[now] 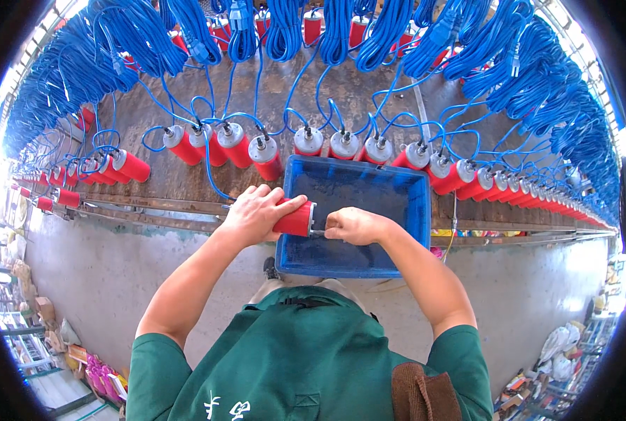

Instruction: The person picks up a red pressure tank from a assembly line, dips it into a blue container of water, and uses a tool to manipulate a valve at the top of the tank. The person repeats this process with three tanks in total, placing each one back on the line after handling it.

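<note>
My left hand point(254, 216) is wrapped over a red cylinder point(296, 222), which lies on its side over the left part of a blue plastic crate point(358, 165). The cylinder's metal end faces right, and a blue cable point(213, 184) runs up from its other end. At the metal end, my right hand point(357, 226) pinches a small thin metal piece point(318, 232). That piece reaches from my fingertips to the edge of the end face. Its exact kind is too small to tell.
A row of red cylinders with grey metal caps point(233, 135) stands along the brown bench point(257, 91), behind and beside the crate. Blue cables link them to coiled blue cable bundles point(285, 31) hanging at the back. Bags and boxes point(102, 375) lie at lower left.
</note>
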Motion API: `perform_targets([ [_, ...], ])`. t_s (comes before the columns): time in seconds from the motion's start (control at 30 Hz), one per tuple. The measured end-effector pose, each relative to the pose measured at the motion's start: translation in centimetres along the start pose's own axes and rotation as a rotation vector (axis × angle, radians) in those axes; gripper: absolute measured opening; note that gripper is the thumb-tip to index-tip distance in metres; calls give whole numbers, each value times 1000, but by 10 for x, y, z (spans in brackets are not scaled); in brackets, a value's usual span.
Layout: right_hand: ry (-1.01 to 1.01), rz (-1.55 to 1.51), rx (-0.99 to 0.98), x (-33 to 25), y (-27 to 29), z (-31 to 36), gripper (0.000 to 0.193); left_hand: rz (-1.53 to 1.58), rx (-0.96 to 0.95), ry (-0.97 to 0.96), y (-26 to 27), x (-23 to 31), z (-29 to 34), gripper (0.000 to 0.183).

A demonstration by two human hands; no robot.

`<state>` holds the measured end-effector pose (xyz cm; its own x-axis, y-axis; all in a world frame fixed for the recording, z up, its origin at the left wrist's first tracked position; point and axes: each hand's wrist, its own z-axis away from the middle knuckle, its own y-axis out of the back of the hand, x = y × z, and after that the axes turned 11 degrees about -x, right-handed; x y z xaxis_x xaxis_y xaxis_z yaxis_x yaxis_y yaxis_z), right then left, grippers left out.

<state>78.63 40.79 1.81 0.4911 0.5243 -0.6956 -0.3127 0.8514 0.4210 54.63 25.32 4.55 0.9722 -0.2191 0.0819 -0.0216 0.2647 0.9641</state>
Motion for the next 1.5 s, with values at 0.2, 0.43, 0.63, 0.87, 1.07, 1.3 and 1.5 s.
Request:
perform_targets([
  [0.2,-31,-9,61,-8,-3,-3,36,-14,-21,10,0,0,0,97],
  [0.43,-87,82,-142,-7,10,-9,39,18,-6,3,0,1,-1,99],
  [0.63,-4,-40,-55,-13,4,-8,37,18,12,2,-5,-3,2,100],
  [0.87,-8,74,-87,0,6,-16,38,29,17,-13,-4,-3,0,101],
  [1.07,71,3,64,6,-6,-19,37,64,2,4,-4,-3,-1,100],
  [1.3,-140,10,-98,-16,9,-6,35,50,39,-9,-3,-2,0,96],
  [1.5,-66,291,152,-3,-1,2,33,63,16,-3,-2,-2,-1,96],
])
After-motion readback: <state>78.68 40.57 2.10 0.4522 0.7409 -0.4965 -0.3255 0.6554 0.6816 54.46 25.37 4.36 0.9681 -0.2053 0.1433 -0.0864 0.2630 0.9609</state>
